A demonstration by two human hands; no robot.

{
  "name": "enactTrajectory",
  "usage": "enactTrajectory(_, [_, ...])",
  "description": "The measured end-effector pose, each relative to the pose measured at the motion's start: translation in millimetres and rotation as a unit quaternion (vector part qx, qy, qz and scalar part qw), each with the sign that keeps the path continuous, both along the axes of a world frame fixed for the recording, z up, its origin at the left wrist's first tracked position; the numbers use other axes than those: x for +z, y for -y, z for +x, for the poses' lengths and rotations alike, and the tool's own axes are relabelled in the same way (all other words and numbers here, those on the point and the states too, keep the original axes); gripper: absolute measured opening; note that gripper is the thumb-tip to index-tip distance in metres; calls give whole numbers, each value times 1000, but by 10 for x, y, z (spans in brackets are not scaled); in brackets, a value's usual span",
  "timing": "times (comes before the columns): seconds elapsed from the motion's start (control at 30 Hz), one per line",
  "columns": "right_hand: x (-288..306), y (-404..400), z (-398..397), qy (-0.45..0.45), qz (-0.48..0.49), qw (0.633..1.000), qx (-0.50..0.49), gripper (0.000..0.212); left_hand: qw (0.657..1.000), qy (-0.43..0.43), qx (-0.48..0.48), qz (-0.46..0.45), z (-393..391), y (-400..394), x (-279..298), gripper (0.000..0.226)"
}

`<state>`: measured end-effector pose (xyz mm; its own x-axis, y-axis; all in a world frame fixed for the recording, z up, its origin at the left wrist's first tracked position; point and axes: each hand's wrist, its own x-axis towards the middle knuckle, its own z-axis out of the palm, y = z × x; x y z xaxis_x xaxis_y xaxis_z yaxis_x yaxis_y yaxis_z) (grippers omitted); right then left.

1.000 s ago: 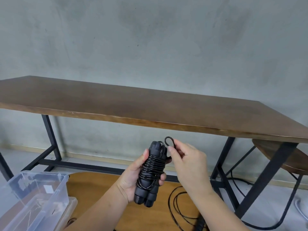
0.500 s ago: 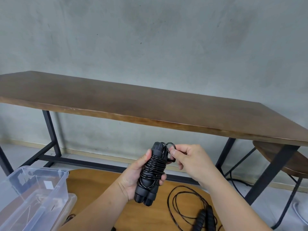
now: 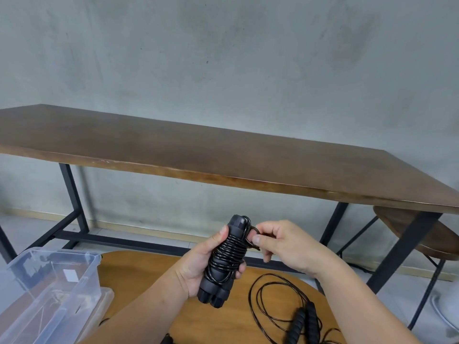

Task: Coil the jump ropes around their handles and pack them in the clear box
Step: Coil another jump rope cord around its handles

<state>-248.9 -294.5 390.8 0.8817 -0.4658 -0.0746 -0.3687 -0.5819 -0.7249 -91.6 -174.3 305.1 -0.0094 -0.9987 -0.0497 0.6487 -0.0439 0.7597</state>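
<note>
A grey concrete wall (image 3: 223, 58) fills the upper half of the frame, and below it a long dark wooden table (image 3: 198, 155) on black metal legs runs from the left edge to the right edge. Under its right end sits a round wooden stool (image 3: 422, 234). Across the bottom centre lies a lighter, rounded wooden surface (image 3: 154, 276). At the lower left stands the clear box (image 3: 49, 289), open at the top, its right wall just beside that surface. At the lower right of the surface lies a loose jump rope (image 3: 293, 311) — black cord in open loops, its two handles side by side. In the lower centre the left hand (image 3: 198, 266) grips the coiled jump rope (image 3: 223, 259), thumb on the left side and fingers curled round the right, holding both handles upright with the cord wound tightly about their middle. The right hand (image 3: 285, 247) — fingers bent — pinches a small cord loop (image 3: 252, 235) at the bundle's upper right between thumb and forefinger.
</note>
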Motion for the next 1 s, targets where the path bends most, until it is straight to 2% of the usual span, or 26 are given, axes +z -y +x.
enactTrajectory(0.07, [-37, -71, 38, 18, 16, 999, -34, 31, 1000, 15, 8, 9, -4, 10, -1, 71])
enactTrajectory(0.17, [-96, -172, 107, 92, 12, 988, -124, 43, 1000, 26, 14, 9, -13, 44, 49, 68])
enactTrajectory(0.4, [-75, -225, 85, 169, 119, 965, -161, 26, 998, 59, 6, 8, 26, 49, 126, 70])
enactTrajectory(0.63, [-234, -181, 139, 222, 261, 923, -177, 20, 1000, 25, -1, -1, -7, 47, 104, 66])
enactTrajectory(0.67, [-235, -173, 145, 213, 242, 930, -179, 20, 1000, 26, -3, 2, -9, 45, 98, 65])
enactTrajectory(0.73, [-215, -159, 159, 174, 133, 957, -192, 22, 999, 34, -3, 7, -13, 45, 76, 65])
enactTrajectory(0.8, [-171, -171, 183, 157, 50, 964, -207, 21, 999, 40, 4, 10, -17, 52, 69, 63])
enactTrajectory(1.0, [-141, -198, 237, 159, 13, 952, -259, 15, 998, 59, 20, 28, 17, 115, 77, 66])
